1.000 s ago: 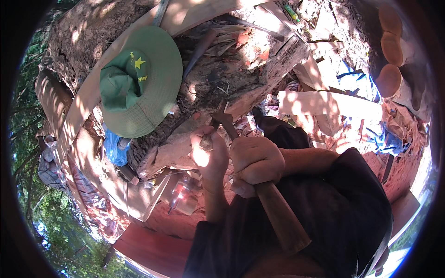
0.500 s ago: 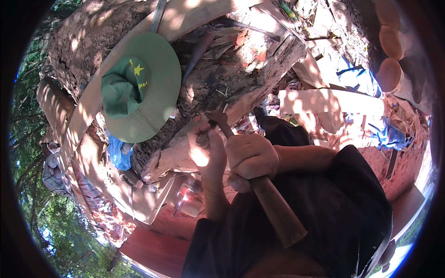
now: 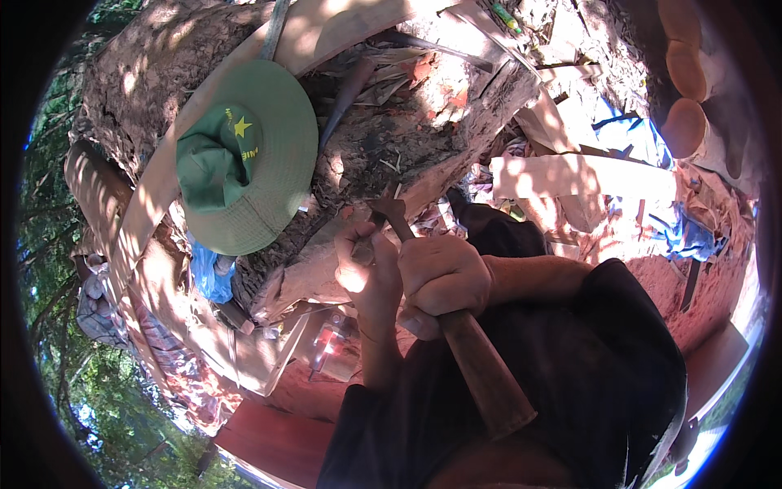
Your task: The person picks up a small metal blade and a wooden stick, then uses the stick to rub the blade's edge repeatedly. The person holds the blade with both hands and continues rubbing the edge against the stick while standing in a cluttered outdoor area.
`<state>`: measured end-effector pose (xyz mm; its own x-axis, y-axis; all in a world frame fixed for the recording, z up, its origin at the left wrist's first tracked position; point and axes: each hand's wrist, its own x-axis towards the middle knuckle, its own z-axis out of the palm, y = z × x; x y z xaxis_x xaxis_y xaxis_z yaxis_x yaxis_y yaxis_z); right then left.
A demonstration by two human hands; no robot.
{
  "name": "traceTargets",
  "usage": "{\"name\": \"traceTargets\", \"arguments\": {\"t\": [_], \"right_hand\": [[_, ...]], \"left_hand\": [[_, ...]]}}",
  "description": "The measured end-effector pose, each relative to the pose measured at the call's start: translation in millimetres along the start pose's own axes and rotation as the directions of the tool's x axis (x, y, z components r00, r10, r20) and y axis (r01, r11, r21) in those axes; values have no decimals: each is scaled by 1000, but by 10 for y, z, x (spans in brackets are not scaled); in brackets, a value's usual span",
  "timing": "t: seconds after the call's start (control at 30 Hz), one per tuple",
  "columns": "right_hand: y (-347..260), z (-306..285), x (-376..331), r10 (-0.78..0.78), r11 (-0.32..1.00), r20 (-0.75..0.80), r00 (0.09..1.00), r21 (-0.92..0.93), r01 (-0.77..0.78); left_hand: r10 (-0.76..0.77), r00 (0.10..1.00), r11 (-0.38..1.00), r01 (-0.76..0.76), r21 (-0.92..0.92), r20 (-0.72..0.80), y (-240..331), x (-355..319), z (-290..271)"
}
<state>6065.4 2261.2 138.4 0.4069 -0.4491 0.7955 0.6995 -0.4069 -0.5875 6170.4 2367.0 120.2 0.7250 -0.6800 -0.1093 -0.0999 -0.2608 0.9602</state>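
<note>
My right hand (image 3: 446, 277) is closed round a long wooden handle, its thumb wrapped underneath. The handle belongs to a hand tool (image 3: 489, 375) with a narrow neck and a small flared dark head, up and left of the fist. Just left of it my left hand (image 3: 371, 265) is raised, fingers curled and pinched close to the tool's head. A short dark end shows at the left fingertips; what it belongs to is hidden. Beyond both hands lies a rough, dark-topped log (image 3: 407, 134). A green brimmed hat (image 3: 277, 155) with a yellow star rests at the log's left side.
Long pale boards (image 3: 582, 177) lie at the right, among wood scraps and blue plastic sheeting (image 3: 692, 232). A blue plastic bag (image 3: 212, 273) hangs below the hat. A curved plank (image 3: 155, 191) runs along the left. Rounded tan shapes (image 3: 684, 130) line the upper right.
Little differs. Both hands and the tool keep nearly the same place, with the left hand and the tool's head shifted very slightly.
</note>
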Motion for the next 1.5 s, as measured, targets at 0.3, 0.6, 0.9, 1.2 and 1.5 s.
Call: {"name": "traceTargets", "arguments": {"t": [0.3, 0.6, 0.9, 1.2, 1.5], "right_hand": [[55, 10, -22, 33, 999, -31, 999, -28, -34], [130, -19, -93, 140, 983, -28, 990, -118, -143], [191, -51, -175, 159, 975, -21, 987, -152, -160], [227, -37, -137, 258, 949, -105, 960, -160, -273], [419, -200, -192, 354, 872, -176, 918, -292, -392]], "left_hand": [[233, 972, 948, -226, 225, -4, -57, 62, 0], [-37, 996, 999, 37, 2, -76, 38, 73, 41], [-85, 995, 989, 79, -123, -47, -2, 52, 30], [132, 989, 989, -127, 78, -61, 77, 15, 82], [-122, 992, 974, 112, -194, -40, 10, -23, 22]]}}
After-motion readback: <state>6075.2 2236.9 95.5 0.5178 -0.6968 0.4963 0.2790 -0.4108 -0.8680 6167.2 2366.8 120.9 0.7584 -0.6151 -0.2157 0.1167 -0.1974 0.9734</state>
